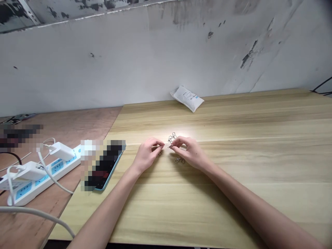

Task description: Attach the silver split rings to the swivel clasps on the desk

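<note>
My left hand [147,154] is closed in a pinch, thumb against forefinger; what sits between the tips is too small to make out. Just across from it, my right hand [190,152] pinches a small metal clasp [169,147] between thumb and forefinger, its tip pointing left. Behind the right fingertips lies a little cluster of metal clasps with rings [173,135] on the wooden table [220,207]. Another metal clasp with a ring [180,160] rests below the right hand. A small ring [160,153] shows partly beside the left thumb.
At the left edge of the table lies a phone [109,169], partly blurred out. Further left, a white power strip [49,173] with plugged chargers and loose cables [38,211] rests on a brown surface. A white plastic packet [188,98] lies near the wall [129,62] at the back.
</note>
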`<state>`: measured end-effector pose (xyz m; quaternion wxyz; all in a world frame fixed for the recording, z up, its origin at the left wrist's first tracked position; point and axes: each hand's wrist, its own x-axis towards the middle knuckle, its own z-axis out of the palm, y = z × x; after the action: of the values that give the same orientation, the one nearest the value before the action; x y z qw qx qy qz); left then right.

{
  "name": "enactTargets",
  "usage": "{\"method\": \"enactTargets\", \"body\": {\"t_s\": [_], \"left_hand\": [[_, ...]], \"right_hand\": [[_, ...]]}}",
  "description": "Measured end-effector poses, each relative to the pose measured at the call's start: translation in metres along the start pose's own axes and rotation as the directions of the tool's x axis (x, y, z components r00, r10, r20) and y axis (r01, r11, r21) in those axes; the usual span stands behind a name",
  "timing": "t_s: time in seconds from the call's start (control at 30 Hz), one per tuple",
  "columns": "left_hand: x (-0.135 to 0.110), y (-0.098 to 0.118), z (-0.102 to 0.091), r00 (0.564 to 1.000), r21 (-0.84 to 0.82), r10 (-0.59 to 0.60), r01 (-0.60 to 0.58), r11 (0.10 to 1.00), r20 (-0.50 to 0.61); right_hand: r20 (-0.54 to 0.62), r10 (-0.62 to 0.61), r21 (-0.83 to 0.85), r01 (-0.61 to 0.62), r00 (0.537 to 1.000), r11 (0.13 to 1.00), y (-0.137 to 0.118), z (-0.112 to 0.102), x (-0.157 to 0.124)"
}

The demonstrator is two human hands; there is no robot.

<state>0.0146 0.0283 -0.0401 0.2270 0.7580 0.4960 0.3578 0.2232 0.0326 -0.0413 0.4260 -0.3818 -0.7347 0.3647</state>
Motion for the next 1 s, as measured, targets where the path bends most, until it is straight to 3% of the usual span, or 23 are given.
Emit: {"method": "enactTargets", "body": {"t_s": [0.13, 0.3, 0.63, 1.0], "left_hand": [[-0.001, 0.001, 0.003, 0.999, -0.021, 0.027, -0.026, 0.999, 0.036], [-0.003, 0.008, 0.003, 0.999, -0.017, 0.052, -0.052, 0.998, 0.006], [-0.001, 0.016, 0.001, 0.995, -0.001, 0.095, -0.095, 0.995, 0.008], [0.0, 0.017, 0.001, 0.991, 0.039, 0.13, -0.13, 0.991, -0.002]], "right_hand": [[0.024, -0.015, -0.044, 0.016, 1.0, 0.999, 0.0, 0.002, -0.001], [0.041, -0.014, -0.022, 0.015, 0.999, 1.0, -0.003, 0.004, -0.002], [-0.057, -0.049, -0.001, 0.049, 0.997, 0.999, 0.004, 0.007, -0.002], [-0.152, -0.089, -0.117, 0.072, 0.984, 0.991, -0.001, 0.006, -0.001]]}}
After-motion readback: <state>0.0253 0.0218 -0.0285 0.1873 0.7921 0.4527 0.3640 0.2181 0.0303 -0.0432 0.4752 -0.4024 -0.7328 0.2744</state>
